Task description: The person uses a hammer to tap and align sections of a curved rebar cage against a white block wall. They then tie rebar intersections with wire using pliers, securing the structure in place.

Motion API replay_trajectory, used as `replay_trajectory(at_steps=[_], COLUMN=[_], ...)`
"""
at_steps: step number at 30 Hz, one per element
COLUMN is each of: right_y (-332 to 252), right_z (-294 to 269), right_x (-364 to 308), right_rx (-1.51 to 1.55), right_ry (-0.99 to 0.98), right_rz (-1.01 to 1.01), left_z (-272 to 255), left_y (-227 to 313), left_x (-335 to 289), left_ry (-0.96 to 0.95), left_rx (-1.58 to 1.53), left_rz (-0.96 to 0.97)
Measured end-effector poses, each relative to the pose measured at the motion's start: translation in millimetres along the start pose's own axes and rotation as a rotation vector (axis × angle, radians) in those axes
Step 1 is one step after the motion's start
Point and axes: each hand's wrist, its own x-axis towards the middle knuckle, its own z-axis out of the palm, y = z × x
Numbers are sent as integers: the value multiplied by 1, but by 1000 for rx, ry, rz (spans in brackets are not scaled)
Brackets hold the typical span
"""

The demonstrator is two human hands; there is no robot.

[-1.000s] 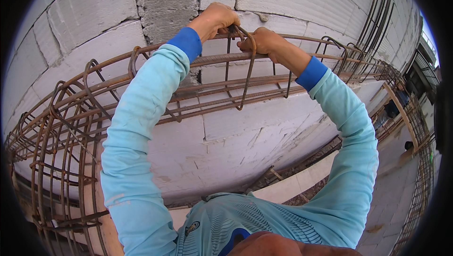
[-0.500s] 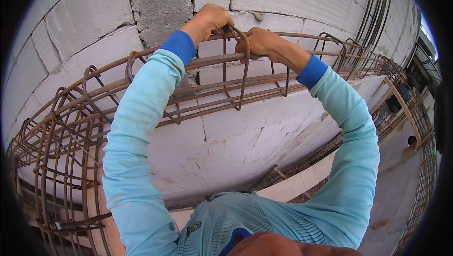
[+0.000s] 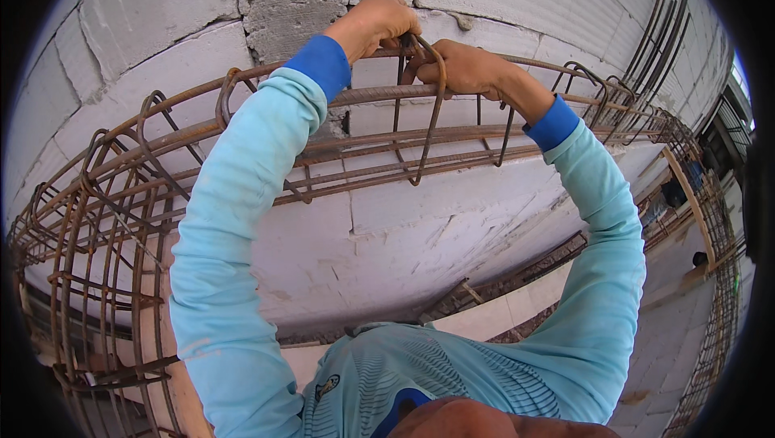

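Note:
A rust-brown rebar stirrup (image 3: 437, 99) hangs around the long bars of a reinforcement cage running along a block wall. My left hand (image 3: 378, 23) is closed at the stirrup's upper corner, its fingertips at the dark bent end and partly hidden. Just to the right, my right hand (image 3: 467, 69) reaches over the cage with its fingers curled in behind the same stirrup, gripping near its top. Below both hands passes a thick ribbed bar (image 3: 373, 95). Whether a thin tie wire lies between the fingers cannot be made out.
White block wall (image 3: 500, 4) rises behind the cage, with a rough grey concrete strip (image 3: 292, 2) in it. Vertical rebars (image 3: 658, 30) stand at the far right. Another cage (image 3: 105, 276) turns toward me at the left. A wooden plank (image 3: 689, 205) leans at the right.
My view has shifted slightly, so the cage sits a little differently in the picture. Both hands stay at the same stirrup's top; the right fingers have shifted slightly around it.

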Motion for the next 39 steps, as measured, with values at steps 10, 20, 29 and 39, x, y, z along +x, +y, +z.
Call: replay_trajectory(at_steps=[10, 20, 29, 39], right_y=[-2, -2, -5, -20], right_z=[-13, -34, -30, -35], right_x=[-14, 6, 24, 30], right_rx=[-286, -411, -581, -563], right_ry=[245, 517, 780, 672], right_rz=[-172, -267, -597, -505], left_z=[-1, -10, -17, 3], left_y=[5, 5, -4, 7], left_x=[-3, -13, -21, -10], left_ry=[2, -14, -30, 209], left_rx=[53, 50, -40, 372], left_rz=[17, -32, 171, 223])
